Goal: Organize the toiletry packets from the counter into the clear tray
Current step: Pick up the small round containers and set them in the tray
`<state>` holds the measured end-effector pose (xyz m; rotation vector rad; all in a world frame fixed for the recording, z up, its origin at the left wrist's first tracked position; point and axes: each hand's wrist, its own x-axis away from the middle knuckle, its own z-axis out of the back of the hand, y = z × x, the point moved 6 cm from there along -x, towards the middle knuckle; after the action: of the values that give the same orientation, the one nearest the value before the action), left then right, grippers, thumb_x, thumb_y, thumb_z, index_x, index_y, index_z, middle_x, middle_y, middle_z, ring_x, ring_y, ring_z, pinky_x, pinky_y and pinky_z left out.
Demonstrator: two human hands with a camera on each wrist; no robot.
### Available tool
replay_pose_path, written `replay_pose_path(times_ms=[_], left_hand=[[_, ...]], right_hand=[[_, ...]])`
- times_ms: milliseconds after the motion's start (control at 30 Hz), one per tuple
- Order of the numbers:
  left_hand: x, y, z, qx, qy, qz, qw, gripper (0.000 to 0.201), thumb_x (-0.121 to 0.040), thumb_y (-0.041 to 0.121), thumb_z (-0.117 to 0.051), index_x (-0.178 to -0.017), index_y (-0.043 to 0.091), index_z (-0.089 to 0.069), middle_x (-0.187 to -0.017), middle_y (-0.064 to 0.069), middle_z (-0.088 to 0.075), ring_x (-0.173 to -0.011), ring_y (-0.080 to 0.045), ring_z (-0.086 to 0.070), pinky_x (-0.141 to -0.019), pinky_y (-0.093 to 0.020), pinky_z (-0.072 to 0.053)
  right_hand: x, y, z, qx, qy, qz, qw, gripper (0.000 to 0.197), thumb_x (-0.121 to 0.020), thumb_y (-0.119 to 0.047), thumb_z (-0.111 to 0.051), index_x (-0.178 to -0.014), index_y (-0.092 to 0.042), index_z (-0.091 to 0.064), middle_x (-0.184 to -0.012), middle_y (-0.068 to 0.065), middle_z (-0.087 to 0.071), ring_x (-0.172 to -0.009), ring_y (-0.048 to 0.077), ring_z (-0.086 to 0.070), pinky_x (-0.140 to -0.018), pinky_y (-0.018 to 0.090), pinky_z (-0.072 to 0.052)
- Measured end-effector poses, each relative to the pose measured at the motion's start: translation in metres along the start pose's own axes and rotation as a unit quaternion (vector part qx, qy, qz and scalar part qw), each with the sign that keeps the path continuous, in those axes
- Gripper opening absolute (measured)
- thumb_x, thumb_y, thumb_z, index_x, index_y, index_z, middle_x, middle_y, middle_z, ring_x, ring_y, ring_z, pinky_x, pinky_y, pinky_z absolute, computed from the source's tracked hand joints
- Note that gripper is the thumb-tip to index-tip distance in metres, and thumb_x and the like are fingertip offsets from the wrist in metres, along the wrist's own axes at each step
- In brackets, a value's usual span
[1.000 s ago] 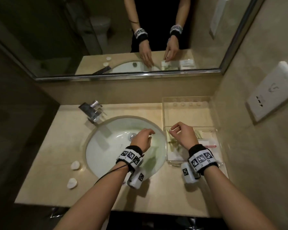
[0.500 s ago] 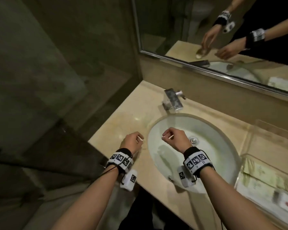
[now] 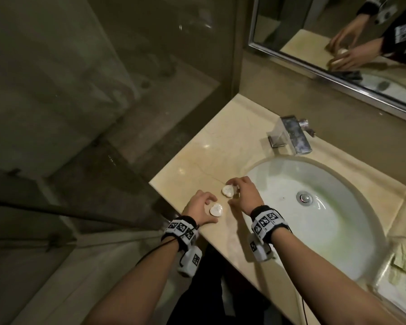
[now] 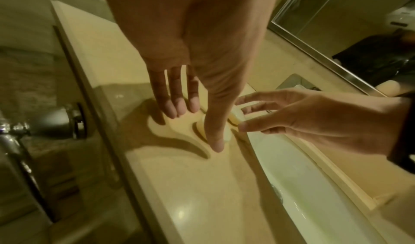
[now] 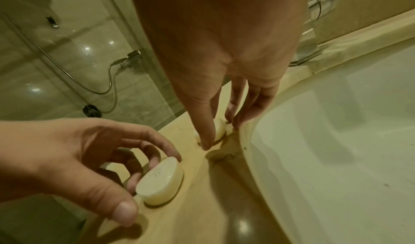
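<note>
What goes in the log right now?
left hand touching near soap | right hand touching far soap | neither lifted

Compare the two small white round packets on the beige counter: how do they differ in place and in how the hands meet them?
The nearer white round packet lies close to the counter's front edge; the farther white round packet lies beside the white sink's rim. The left hand reaches around the nearer one, the right hand around the farther one. Whether either is gripped yet is unclear. Both look alike in colour, shape and size, and both lie flat.
</note>
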<state>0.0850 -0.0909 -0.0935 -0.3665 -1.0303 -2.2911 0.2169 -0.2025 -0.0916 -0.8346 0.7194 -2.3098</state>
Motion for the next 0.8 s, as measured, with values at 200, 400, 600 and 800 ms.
replay_pose_path(times_ms=[200,400,600,800], left_hand=[[-0.008,0.001,-0.007,-0.006,-0.003,-0.045,0.999,0.048,-0.056,0.019,-0.087,-0.097,0.029,-0.065,-0.093,0.003,-0.046,-0.078,-0.01,-0.049,-0.075,-0.027,-0.05],[-0.012,0.025,-0.011,0.045,0.025,-0.047,0.998,0.04,-0.062,0.02,-0.083,-0.097,0.026,-0.065,-0.089,0.005,-0.048,-0.069,-0.001,-0.046,-0.07,-0.018,-0.043],[-0.022,0.103,-0.031,0.015,-0.009,-0.119,0.993,0.041,-0.062,0.024,-0.084,-0.096,0.031,-0.063,-0.09,0.004,-0.052,-0.071,-0.006,-0.05,-0.069,-0.02,-0.047],[-0.012,0.201,-0.078,-0.014,-0.062,-0.215,0.974,0.041,-0.065,0.027,-0.084,-0.099,0.029,-0.062,-0.092,0.003,-0.054,-0.067,-0.006,-0.048,-0.067,-0.017,-0.043]], right_hand=[[-0.002,0.003,-0.003,-0.011,0.029,0.012,0.999,0.046,-0.068,-0.01,-0.081,-0.108,-0.021,-0.063,-0.115,0.007,-0.052,-0.101,0.029,-0.058,-0.093,0.04,-0.048],[0.014,0.019,0.018,-0.058,0.063,0.005,0.996,0.046,-0.071,-0.018,-0.083,-0.11,-0.021,-0.059,-0.115,0.001,-0.052,-0.095,0.019,-0.058,-0.085,0.029,-0.049],[0.057,0.065,0.084,-0.093,0.148,-0.018,0.984,0.039,-0.075,-0.018,-0.08,-0.106,-0.023,-0.056,-0.106,-0.001,-0.062,-0.087,0.014,-0.061,-0.076,0.024,-0.047],[0.131,0.126,0.156,-0.121,0.259,-0.069,0.956,0.036,-0.075,-0.018,-0.079,-0.102,-0.025,-0.057,-0.101,-0.007,-0.063,-0.081,0.013,-0.062,-0.072,0.027,-0.052]])
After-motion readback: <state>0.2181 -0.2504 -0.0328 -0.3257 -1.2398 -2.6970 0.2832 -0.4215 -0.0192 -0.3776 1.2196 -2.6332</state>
